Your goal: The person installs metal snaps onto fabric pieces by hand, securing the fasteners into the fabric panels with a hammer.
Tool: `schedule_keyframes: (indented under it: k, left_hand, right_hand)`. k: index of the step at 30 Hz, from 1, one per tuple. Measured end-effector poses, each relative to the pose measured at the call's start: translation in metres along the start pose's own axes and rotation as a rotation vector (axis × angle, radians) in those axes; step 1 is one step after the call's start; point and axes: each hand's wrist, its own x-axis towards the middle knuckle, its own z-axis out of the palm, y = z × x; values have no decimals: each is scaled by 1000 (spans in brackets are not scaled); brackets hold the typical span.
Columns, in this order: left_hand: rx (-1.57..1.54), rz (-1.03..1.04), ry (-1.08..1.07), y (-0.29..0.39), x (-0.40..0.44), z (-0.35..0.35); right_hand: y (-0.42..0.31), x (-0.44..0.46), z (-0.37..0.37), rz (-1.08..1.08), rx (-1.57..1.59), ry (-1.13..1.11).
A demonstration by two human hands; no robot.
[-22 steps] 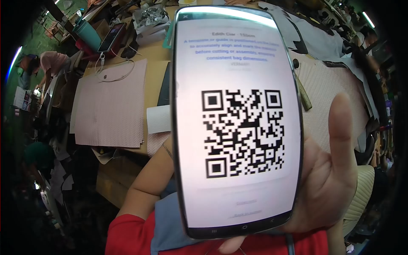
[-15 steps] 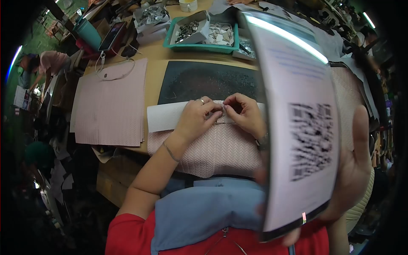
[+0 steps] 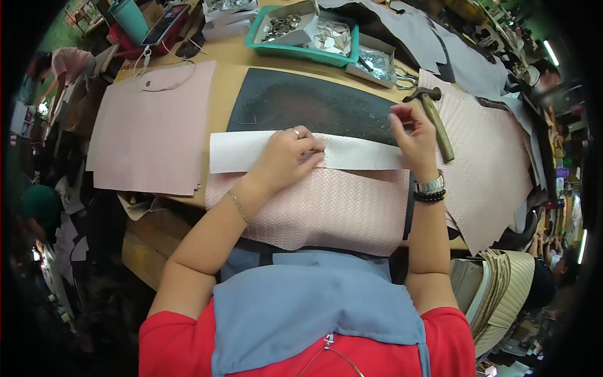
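Observation:
A pink woven-textured panel (image 3: 326, 210) lies across the work edge, its white backing strip (image 3: 364, 152) turned up along the top. My left hand (image 3: 287, 157) is closed at the middle of that strip, pinching the panel's pink part; anything small under the fingertips is hidden. To the right, my right hand (image 3: 416, 137) is raised above the strip's end, fingers loosely curled and apart, with nothing visible in them. Closest to it is a hammer (image 3: 438, 125) with a wooden handle. Behind the strip sits a dark, worn board (image 3: 301, 103).
Stacked pink panels (image 3: 151, 135) lie at left, more pink sheets (image 3: 483, 157) at right. A teal tray (image 3: 301, 53) of metal parts, a box of small packets (image 3: 375, 61), scissors (image 3: 405, 78) and a phone with a cable (image 3: 164, 25) line the back. Other people are around.
My right hand has left the panel's middle and moved right, towards the hammer. The left hand stays on the panel. Another hand holding a device showing a QR code has gone from the foreground.

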Motion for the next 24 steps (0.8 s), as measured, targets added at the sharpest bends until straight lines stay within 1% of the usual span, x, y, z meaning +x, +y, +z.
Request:
schedule_keyframes:
  k: [1, 3, 4, 7, 8, 9, 11, 12, 13, 15, 16, 17, 19, 21, 23, 24]
  left_hand:
    - [8, 12, 8, -1, 0, 1]
    - [25, 35, 26, -3, -2, 2]
    - [5, 21, 19, -1, -1, 3]
    - [-61, -24, 19, -1, -3, -1]
    - [-99, -32, 35, -3, -4, 2]
    - [-136, -40, 50, -3, -4, 3]
    - [-77, -22, 55, -2, -6, 2]
    - [-48, -13, 57, -3, -5, 3]
    - [-35, 6, 67, -3, -5, 3]
    - [-14, 33, 81, -5, -5, 3]
    - [-40, 24, 81, -6, -5, 4]
    - [-65, 16, 81, -7, -4, 5]
    - [-97, -5, 72, -7, -5, 4]
    - [-115, -23, 55, -5, -3, 2]
    - [-114, -51, 49, -3, -4, 2]
    - [-115, -65, 46, -2, -4, 2]
  right_hand:
    - [2, 5, -18, -107, -320, 61]
    - [41, 20, -58, -205, -778, 155]
    - [51, 21, -71, -145, -994, 177]
    - [79, 17, -95, 133, -1091, 97]
    - [91, 18, -102, 200, -1122, 23]
    - [91, 20, -105, 194, -1103, 14]
    - [90, 19, -112, 182, -1065, 1]
    - [97, 18, -114, 44, -1125, 33]
    - [101, 18, -120, 198, -891, 70]
    - [60, 17, -117, 505, -414, 129]
    - [19, 7, -98, 436, -334, 182]
    - [11, -3, -95, 357, -206, 195]
    - [-21, -30, -78, 228, 44, 103]
    - [-50, -62, -53, 263, 135, 75]
    - [-73, -88, -29, 258, 40, -85]
    - [-80, -96, -22, 335, -31, -191]
